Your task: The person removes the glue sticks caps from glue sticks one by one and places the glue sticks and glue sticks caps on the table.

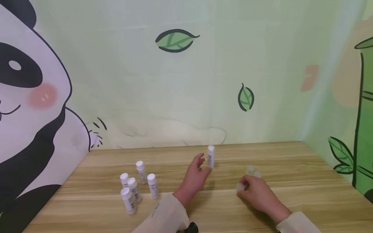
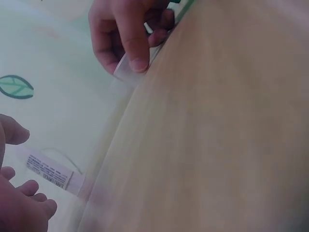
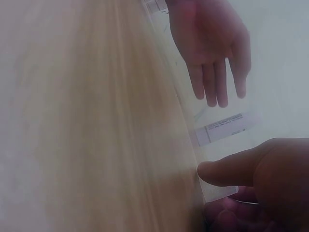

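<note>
My left hand (image 1: 196,176) is beside a lone white labelled bottle (image 1: 211,157) that stands upright on the table. Its fingers are spread, with nothing gripped between them; the right wrist view shows them straight, just above the bottle (image 3: 222,129). Farther right, my right hand (image 1: 259,194) pinches a small translucent cap (image 1: 240,187) between thumb and fingers. Fine ribs show on this cap (image 3: 219,192) in the right wrist view. Just behind the right hand, two more translucent caps (image 1: 250,169) lie on the table, partly overlapped by it.
Several similar white bottles (image 1: 128,200) stand upright in a loose group at the left of the wooden table (image 1: 221,213). A backdrop (image 1: 204,81) printed with a panda and leaves rises behind the table's far edge and along its sides.
</note>
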A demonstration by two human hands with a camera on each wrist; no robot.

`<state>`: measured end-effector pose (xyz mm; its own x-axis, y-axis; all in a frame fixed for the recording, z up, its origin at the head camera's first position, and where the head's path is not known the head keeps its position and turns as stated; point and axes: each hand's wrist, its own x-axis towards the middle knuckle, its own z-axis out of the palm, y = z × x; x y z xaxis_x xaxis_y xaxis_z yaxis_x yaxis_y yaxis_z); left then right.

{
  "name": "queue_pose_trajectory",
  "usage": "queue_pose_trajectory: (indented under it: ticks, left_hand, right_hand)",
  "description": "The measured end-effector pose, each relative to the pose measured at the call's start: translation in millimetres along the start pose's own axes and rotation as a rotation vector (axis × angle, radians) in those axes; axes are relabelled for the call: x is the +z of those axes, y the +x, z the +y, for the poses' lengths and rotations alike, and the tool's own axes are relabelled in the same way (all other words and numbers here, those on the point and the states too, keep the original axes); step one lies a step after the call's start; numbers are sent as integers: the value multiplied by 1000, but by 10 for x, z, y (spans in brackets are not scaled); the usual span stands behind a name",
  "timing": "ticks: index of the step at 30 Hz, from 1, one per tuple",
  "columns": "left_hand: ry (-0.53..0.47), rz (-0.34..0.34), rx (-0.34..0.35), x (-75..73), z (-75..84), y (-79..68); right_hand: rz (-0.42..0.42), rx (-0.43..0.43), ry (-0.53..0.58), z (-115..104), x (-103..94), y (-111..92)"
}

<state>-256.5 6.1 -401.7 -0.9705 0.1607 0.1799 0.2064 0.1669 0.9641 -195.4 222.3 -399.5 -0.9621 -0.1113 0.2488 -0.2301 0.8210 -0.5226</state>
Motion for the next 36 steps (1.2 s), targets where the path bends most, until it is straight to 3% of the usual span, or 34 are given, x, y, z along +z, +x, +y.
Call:
queue_pose_trajectory:
  ticks: [13,25,36]
  left_hand:
    - [10,75,-84,101,-50,340]
    - [-27,79,-53,203,-161,470]
    - [-8,77,-48,278,-184,478]
  right_hand:
    - [4,-12,-6,-23,-20,61]
    - [-32,25,6,-29,-3,40]
    - [-33,47,8,-7,-18,9]
